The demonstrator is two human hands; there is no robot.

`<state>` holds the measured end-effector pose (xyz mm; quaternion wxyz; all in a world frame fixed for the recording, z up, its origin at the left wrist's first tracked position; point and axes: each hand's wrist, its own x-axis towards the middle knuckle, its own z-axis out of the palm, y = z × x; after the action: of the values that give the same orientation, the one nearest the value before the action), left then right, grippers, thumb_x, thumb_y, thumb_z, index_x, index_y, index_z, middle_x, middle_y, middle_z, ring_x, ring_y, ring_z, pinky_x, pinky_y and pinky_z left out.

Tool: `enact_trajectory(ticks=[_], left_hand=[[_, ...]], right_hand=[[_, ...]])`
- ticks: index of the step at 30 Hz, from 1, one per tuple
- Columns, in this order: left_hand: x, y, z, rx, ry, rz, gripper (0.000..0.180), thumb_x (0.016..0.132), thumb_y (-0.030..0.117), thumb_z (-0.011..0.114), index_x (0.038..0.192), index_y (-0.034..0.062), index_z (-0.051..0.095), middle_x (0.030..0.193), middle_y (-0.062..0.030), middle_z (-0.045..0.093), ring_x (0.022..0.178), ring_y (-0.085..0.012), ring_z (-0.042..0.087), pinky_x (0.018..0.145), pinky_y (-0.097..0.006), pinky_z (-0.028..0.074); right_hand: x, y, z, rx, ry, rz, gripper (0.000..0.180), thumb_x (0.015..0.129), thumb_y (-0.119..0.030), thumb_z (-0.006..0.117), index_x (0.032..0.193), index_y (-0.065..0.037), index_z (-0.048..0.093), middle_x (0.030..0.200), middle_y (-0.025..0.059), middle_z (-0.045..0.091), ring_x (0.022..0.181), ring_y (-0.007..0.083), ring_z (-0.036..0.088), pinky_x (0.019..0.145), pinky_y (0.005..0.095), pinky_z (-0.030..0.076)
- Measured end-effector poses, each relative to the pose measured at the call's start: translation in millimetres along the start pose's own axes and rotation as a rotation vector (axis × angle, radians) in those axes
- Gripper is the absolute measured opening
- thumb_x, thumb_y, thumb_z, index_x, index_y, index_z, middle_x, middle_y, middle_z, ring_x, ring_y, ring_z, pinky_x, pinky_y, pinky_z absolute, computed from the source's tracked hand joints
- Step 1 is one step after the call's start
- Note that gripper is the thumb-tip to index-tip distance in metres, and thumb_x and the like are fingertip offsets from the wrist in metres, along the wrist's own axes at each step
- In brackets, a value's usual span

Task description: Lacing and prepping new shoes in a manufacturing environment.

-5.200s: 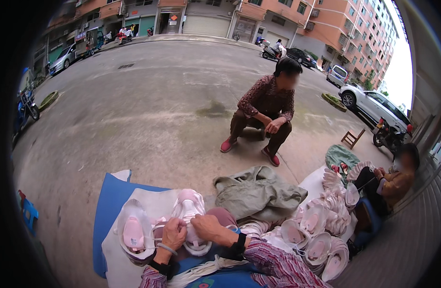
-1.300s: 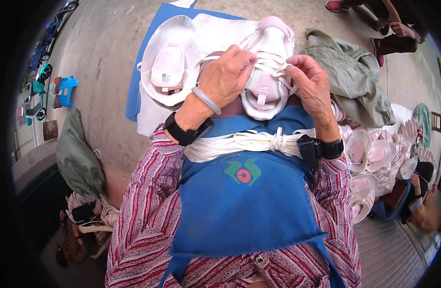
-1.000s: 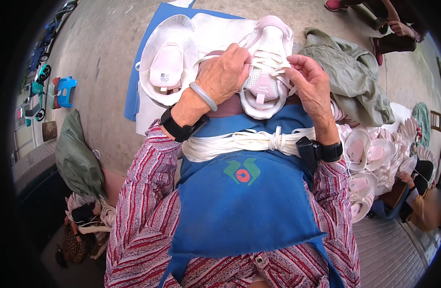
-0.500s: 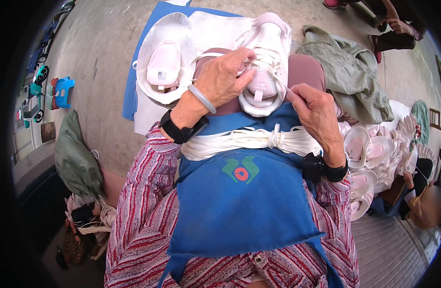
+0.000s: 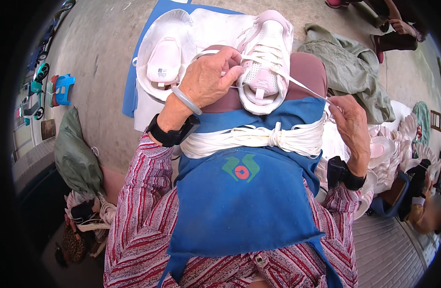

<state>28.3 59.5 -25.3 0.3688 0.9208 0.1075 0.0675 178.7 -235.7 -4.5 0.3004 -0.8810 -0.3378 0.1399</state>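
Observation:
A white and pale pink sneaker (image 5: pixel 267 41) lies across my lap, its heel opening toward me. A white shoelace (image 5: pixel 303 86) zigzags through its eyelets. One stretch of it runs taut to the right, where my right hand (image 5: pixel 351 122) pinches it between thumb and fingers. Beside the shoe's left edge, my left hand (image 5: pixel 208 79) has thumb and forefinger together on the lace's other side. A second shoe (image 5: pixel 165 55), with a pale pink insole, lies left of the first. A tied bundle of white laces (image 5: pixel 230 140) crosses my blue apron (image 5: pixel 239 206) at the waist.
Grey-green cloth (image 5: pixel 347 62) covers something to the right of my knee. Beyond it are piled several pale pink shoe uppers (image 5: pixel 398 144), with another person (image 5: pixel 427 206) nearby. At left are a green sack (image 5: pixel 76 149) and a blue stool (image 5: pixel 64 91).
My right hand has moved outward to the right, drawing the lace into a long taut line. My left hand has shifted slightly left, away from the shoe's middle.

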Motion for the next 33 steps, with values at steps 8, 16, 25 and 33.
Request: enact_trajectory(ticks=[8,16,25,33], left_hand=[[-35.3,-42.8,-71.9,-0.005,0.241,-0.19,0.019,0.088,0.016,0.066,0.103,0.0048,0.063,0.063,-0.0008,0.052,0.059,-0.0108,0.051,0.057,-0.025,0.044],[-35.7,-30.2,-61.7,-0.197,0.199,-0.182,0.016,0.093,0.014,0.063,0.103,0.0014,0.063,0.068,0.0052,0.054,0.064,-0.002,0.047,0.058,-0.018,0.038],[-4.1,-4.7,-14.1,-0.19,0.114,-0.082,0.021,0.091,0.014,0.062,0.11,0.0055,0.062,0.069,-0.0016,0.059,0.057,-0.0072,0.05,0.054,-0.023,0.042],[14.6,-12.1,14.9,0.26,0.09,0.14,0.024,0.09,0.016,0.059,0.112,0.0091,0.062,0.083,-0.0151,0.067,0.073,-0.0291,0.065,0.065,-0.036,0.051]], right_hand=[[31.1,-47.2,40.0,0.125,0.206,-0.219,0.012,0.082,-0.006,0.066,0.093,-0.003,0.067,0.081,0.0108,0.062,0.07,0.0235,0.061,0.064,0.0317,0.048],[57.1,-64.0,77.1,0.025,0.094,-0.299,0.014,0.08,-0.014,0.067,0.09,-0.005,0.07,0.08,0.0111,0.059,0.073,0.0281,0.062,0.066,0.0379,0.049],[71.5,-61.4,78.6,0.162,0.035,-0.23,0.013,0.081,-0.013,0.063,0.083,-0.001,0.065,0.073,0.0096,0.06,0.065,0.0219,0.06,0.06,0.033,0.047],[78.2,-51.2,67.0,0.5,-0.301,-0.024,0.017,0.087,-0.017,0.06,0.083,0.0,0.063,0.069,-0.0024,0.057,0.061,0.0053,0.051,0.053,0.0214,0.04]])
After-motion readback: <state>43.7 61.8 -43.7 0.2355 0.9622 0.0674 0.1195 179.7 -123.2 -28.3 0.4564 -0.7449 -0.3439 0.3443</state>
